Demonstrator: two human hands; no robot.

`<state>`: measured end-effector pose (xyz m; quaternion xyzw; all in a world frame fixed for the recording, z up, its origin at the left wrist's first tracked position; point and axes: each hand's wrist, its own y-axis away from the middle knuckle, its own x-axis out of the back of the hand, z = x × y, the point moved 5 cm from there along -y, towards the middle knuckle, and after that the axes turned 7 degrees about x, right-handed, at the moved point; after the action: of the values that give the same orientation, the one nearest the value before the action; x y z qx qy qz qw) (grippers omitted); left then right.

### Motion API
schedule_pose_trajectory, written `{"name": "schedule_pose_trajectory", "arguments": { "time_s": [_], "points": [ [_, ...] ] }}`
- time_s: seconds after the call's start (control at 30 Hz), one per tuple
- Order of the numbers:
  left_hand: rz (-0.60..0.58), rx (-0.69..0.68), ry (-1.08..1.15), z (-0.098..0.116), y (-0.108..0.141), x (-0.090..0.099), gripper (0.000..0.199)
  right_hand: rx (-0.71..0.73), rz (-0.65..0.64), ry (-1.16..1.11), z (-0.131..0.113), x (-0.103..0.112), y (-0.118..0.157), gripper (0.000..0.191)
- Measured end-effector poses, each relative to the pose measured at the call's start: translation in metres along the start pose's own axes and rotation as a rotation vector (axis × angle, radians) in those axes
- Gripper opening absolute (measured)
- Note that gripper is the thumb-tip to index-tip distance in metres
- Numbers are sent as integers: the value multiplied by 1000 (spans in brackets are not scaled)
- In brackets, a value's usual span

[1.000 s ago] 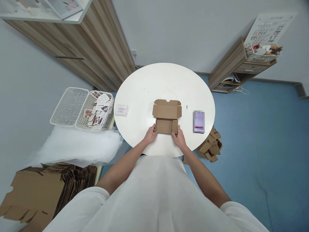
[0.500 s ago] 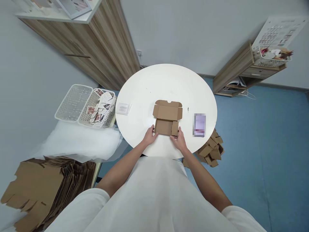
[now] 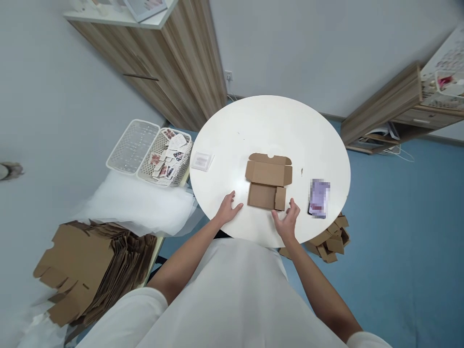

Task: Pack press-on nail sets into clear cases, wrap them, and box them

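Observation:
An open brown cardboard box point(image 3: 262, 195) lies on the round white table point(image 3: 275, 121), its lid folded back on the far side. At its right end a small flap stands folded inward. My left hand point(image 3: 227, 209) is off the box's left side, fingers apart and holding nothing. Close to the box's lower right corner is my right hand point(image 3: 286, 221), its thumb and fingers spread, with nothing between them.
A blurred purple object point(image 3: 319, 198) lies on the table's right, a clear packet point(image 3: 202, 161) on its left. Left of the table are a basket of cards point(image 3: 166, 159), white sheets point(image 3: 141, 203) and flattened cardboard point(image 3: 83, 256). Folded boxes point(image 3: 331, 239) sit at lower right.
My left hand has let go of the box and moved away to the left. My right hand has opened and loosened from its right side. The view has shifted, with a hand now at far left.

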<state>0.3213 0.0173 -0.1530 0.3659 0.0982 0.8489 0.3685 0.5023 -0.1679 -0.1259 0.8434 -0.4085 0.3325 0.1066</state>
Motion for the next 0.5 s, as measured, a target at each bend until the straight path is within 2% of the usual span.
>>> {"name": "schedule_pose_trajectory", "arguments": {
  "time_s": [0.1, 0.17, 0.23, 0.3, 0.37, 0.5],
  "points": [
    [137, -49, -35, -11, -11, 39, 57, 136, 38, -41, -37, -3, -5, 72],
    [268, -53, -50, -21, -22, 73, 52, 208, -50, -87, -69, -21, -11, 54],
    [383, -43, -61, -33, -37, 107, 49, 227, -215, -132, -99, -53, -17, 39],
    [447, -24, -64, -45, -53, 137, 50, 155, -354, -170, -122, -91, -25, 35],
    [448, 0, -47, -55, -71, 159, 53, 18, -433, -205, -135, -131, -35, 39],
    [328, 34, 8, -69, -102, 177, 60, -268, -482, -305, -148, -199, -60, 51]
  ]
}}
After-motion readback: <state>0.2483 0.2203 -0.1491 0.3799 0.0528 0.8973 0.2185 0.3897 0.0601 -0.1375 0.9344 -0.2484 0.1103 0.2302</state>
